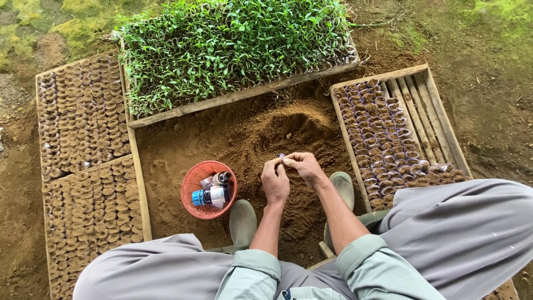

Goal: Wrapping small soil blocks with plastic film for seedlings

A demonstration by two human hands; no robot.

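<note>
From above, we see bare brown soil (183, 150) outdoors, framed by wooden trays (139, 183). Our left hand (275, 180) and right hand (302, 166) pinch a small clear plastic bag (282, 157) together above the loose dirt mound (288, 128).

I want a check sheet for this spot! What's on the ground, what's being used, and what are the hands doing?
Surface: bare brown soil with a mound.
Job's things: small clear bag pinched by both hands; crate part-filled with soil bags.
Clutter: red basket holding bottles.
Hands: left hand and right hand touch at the fingertips.
Cables: nothing seen.
Surroundings: seedling tray, filled trays, boots.
</note>
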